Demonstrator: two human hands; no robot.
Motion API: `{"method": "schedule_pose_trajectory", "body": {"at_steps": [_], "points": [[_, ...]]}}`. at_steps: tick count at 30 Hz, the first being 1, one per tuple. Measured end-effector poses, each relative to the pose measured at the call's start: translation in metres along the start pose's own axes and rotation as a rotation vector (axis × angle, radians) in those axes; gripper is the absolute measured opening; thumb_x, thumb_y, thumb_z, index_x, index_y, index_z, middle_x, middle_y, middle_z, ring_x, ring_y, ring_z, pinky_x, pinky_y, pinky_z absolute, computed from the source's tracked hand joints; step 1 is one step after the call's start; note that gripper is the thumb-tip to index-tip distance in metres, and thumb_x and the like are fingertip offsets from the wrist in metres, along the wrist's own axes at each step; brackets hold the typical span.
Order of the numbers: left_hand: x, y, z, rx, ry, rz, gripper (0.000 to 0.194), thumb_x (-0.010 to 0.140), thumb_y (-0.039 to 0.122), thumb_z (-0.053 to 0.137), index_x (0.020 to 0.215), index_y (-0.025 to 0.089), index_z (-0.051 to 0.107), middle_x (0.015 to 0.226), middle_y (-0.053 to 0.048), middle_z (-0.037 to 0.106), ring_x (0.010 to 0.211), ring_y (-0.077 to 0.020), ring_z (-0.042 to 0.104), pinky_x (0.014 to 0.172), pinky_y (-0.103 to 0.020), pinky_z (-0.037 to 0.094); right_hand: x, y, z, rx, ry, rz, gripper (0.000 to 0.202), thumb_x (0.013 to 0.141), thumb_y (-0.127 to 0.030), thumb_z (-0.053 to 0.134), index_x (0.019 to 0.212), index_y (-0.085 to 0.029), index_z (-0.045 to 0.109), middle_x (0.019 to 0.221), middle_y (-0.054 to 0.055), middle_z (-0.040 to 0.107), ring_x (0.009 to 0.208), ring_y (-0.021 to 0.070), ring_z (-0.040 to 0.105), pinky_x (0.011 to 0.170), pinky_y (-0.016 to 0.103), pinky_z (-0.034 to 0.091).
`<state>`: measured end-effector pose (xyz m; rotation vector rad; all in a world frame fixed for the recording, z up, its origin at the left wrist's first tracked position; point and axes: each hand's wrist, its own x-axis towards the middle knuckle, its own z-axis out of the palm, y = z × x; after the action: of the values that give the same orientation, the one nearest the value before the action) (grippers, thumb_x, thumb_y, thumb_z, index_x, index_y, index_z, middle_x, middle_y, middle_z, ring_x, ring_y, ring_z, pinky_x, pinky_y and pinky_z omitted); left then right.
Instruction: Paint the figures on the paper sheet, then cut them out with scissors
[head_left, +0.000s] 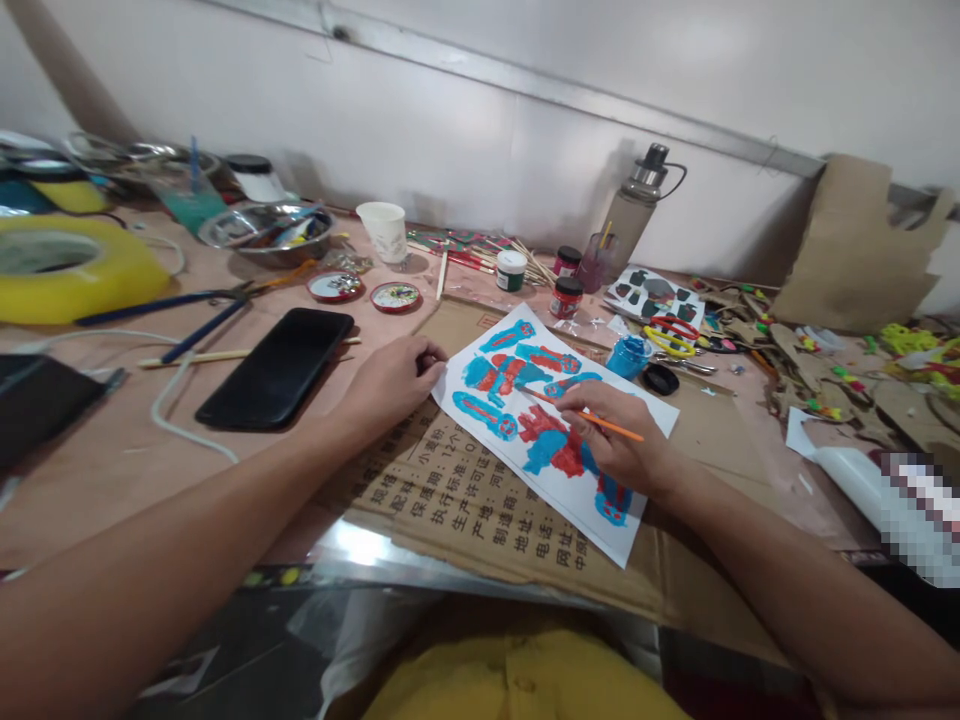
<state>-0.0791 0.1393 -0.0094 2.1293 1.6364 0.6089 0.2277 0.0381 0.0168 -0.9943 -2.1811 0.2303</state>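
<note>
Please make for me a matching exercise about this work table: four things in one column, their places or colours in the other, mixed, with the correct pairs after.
Column one:
1. Paintbrush
2. Phone
3. Painted sheet
4. Paper cup

Column two:
A. Blue and red shapes, lying on the cardboard
B. White, standing to the right of a metal bowl
C. Orange, held in the right hand
D. Black, lying flat left of the cardboard

Right pairs: 1-C, 2-D, 3-A, 4-B
</note>
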Motion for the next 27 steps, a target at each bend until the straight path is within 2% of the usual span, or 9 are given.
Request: {"method": "schedule_pose_trajectory", "body": {"at_steps": [5,10,16,21,27], "points": [[0.0008,-0.0024,0.0009,-0.004,-0.009,0.008,0.022,0.090,0.036,0.054,0.095,0.023,0.072,0.101,-0.011,0.082,0.090,-0.0301,0.074,0.083,-0.040,0.054,0.0017,-0.0005,-0.0016,-0.003,0.033,-0.011,0.014,0.108,-0.022,0.062,0.107,-0.023,0.075,0.102,0.009,0.083,0.096,0.0231,0.080,0.087,0.038,0.066],[0.0010,-0.0022,0.0000,0.002,-0.006,0.004,0.021,0.090,0.036,0.055,0.094,0.024,0.072,0.099,-0.010,0.083,0.090,-0.0297,0.074,0.084,-0.039,0.055,0.0011,-0.0018,-0.0008,0.022,-0.023,0.008,0.013,0.107,-0.022,0.063,0.106,-0.023,0.076,0.100,0.009,0.083,0.092,0.0228,0.079,0.085,0.037,0.065],[0.0004,-0.0015,-0.0002,-0.011,-0.011,0.002,0.024,0.089,0.038,0.054,0.095,0.023,0.072,0.097,-0.010,0.081,0.088,-0.0300,0.073,0.083,-0.040,0.055,-0.0004,-0.0035,-0.0005,0.041,0.044,-0.002,0.012,0.108,-0.023,0.063,0.106,-0.022,0.075,0.100,0.009,0.082,0.093,0.0221,0.079,0.085,0.035,0.064],[0.0005,-0.0016,0.0003,-0.015,-0.008,0.002,0.024,0.089,0.038,0.054,0.095,0.023,0.072,0.098,-0.011,0.081,0.088,-0.0312,0.073,0.082,-0.041,0.054,0.0003,-0.0022,-0.0023,0.023,-0.030,-0.018,0.013,0.109,-0.026,0.063,0.106,-0.023,0.075,0.099,0.009,0.082,0.093,0.0227,0.079,0.085,0.036,0.065],[0.0005,-0.0025,0.0008,0.005,-0.013,-0.007,0.022,0.092,0.036,0.054,0.096,0.023,0.071,0.099,-0.011,0.082,0.089,-0.0301,0.074,0.081,-0.039,0.054,0.0004,-0.0001,-0.0034,0.024,-0.006,0.003,0.013,0.108,-0.025,0.063,0.109,-0.023,0.076,0.104,0.009,0.082,0.097,0.0235,0.079,0.088,0.039,0.065]]}}
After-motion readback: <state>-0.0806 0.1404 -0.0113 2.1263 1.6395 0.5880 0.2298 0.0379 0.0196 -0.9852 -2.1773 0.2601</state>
